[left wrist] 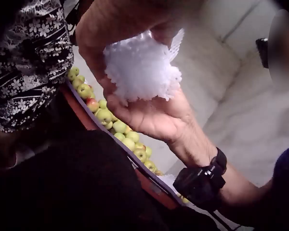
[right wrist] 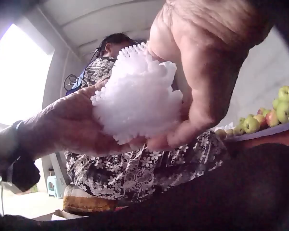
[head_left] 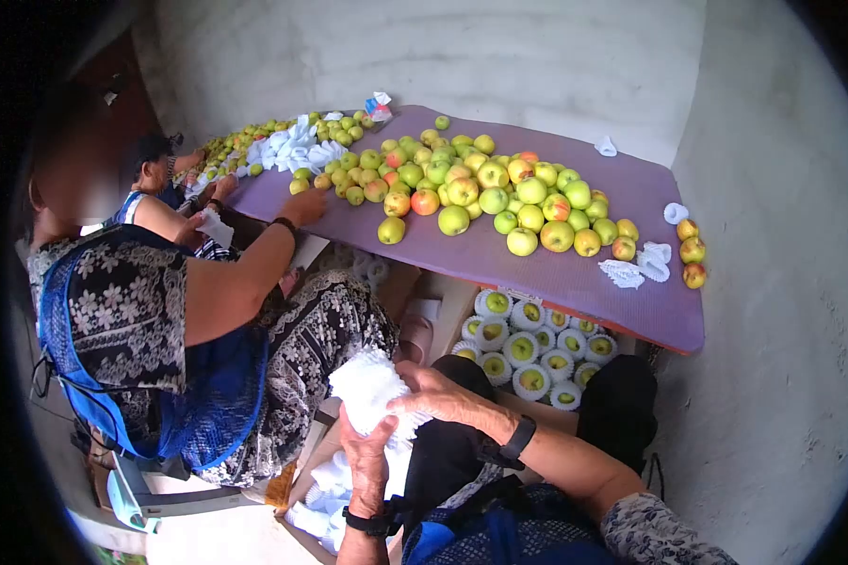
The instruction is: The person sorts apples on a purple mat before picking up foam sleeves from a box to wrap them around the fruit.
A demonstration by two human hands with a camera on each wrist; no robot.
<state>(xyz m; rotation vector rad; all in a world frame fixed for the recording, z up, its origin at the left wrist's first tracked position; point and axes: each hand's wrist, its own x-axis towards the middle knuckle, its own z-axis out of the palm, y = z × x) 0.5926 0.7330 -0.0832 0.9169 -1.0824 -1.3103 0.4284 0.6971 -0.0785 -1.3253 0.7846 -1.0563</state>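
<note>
- Big pile of apples (head_left: 499,193) is still sitting loose on the purple table (head_left: 575,273), so I'd say most of the wrapping is left to do.
- The box (head_left: 533,356) under the table edge is holding netted apples already, maybe a dozen showing, so some are done.
- Both hands are working low over the lap on one foam net (head_left: 367,384).
- Left hand (head_left: 367,461) is cupping it from below, fingers curled up around it.
- Right hand (head_left: 443,395) is gripping it from the top, thumb pinching in.
</note>
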